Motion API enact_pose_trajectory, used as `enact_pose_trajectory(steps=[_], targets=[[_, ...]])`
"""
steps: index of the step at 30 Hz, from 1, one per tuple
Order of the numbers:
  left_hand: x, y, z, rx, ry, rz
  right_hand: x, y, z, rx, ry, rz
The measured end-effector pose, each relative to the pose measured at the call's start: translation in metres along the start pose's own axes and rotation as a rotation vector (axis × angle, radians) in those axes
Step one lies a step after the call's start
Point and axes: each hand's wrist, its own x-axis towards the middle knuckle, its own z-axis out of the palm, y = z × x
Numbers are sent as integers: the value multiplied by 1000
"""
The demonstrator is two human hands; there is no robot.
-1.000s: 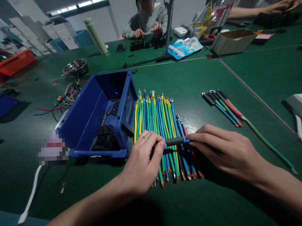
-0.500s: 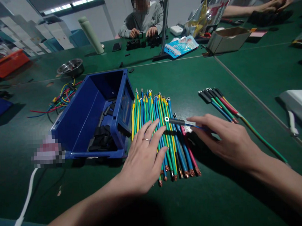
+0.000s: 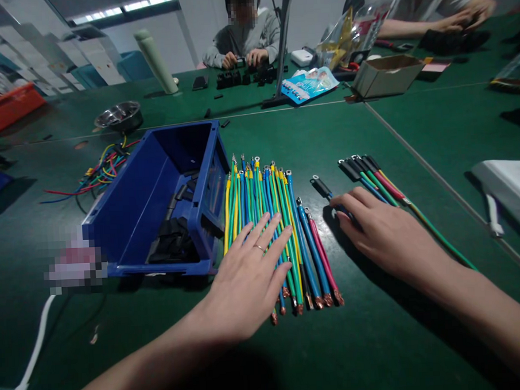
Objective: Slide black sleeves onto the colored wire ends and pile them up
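Note:
A row of blue, yellow, green and red wires [image 3: 313, 256] with ring terminals lies side by side on the table. My left hand [image 3: 252, 270] rests flat over the row, fingers spread, a ring on one finger. To the right, my right hand [image 3: 373, 224] is closed on a blue wire, which its fingers mostly hide. That wire's black-sleeved end [image 3: 322, 186], tipped with a ring terminal, points up and left. Farther right lies a small group of wires with black sleeves [image 3: 362, 167], in blue, green and red.
A blue bin [image 3: 129, 269] holding black sleeve pieces stands left of the wires. Behind it are loose thin wires [image 3: 110, 164] and a metal bowl [image 3: 119, 116]. Across the table sits a co-worker [image 3: 253, 37]; a cardboard box [image 3: 386, 80] and a white device [image 3: 509, 190] are at the right.
My right hand has carried the sleeved blue wire rightward, off the row and toward the sleeved group. My left hand has stayed nearly still on the row.

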Motion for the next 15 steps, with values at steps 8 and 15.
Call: enact_pose_trajectory(steps=[8,15], targets=[[-1,0,1,-1,18,-4,-2,-1,-6,-8,-42,-6],[1,0,1,14,6,-1,-4,-2,-7,-47,-78,62]])
